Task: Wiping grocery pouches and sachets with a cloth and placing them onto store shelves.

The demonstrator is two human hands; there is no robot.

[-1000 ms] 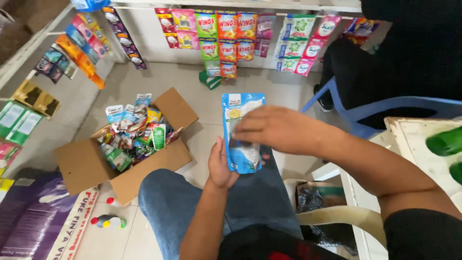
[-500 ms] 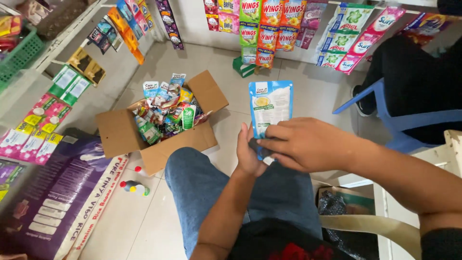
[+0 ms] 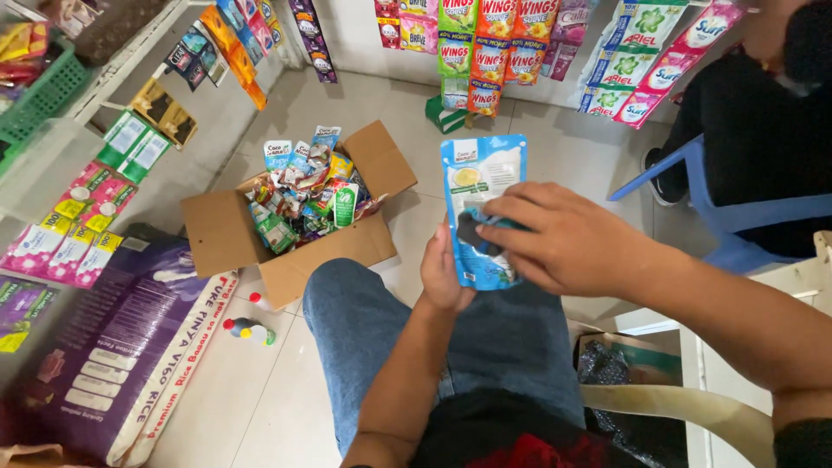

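A blue stand-up pouch (image 3: 482, 208) is held upright above the lap, gripped from behind and below by the left hand (image 3: 445, 270), whose fingers are closed around its lower edge. The right hand (image 3: 568, 240) is pressed against the pouch's front, its fingers bunched on a small dark cloth (image 3: 474, 229). Wiping is best done with the pouch kept steady and flat by the left hand, while light, even strokes are made across the front. An open cardboard box (image 3: 227, 236) of mixed packets (image 3: 303, 186) sits on the floor just beside the knee.
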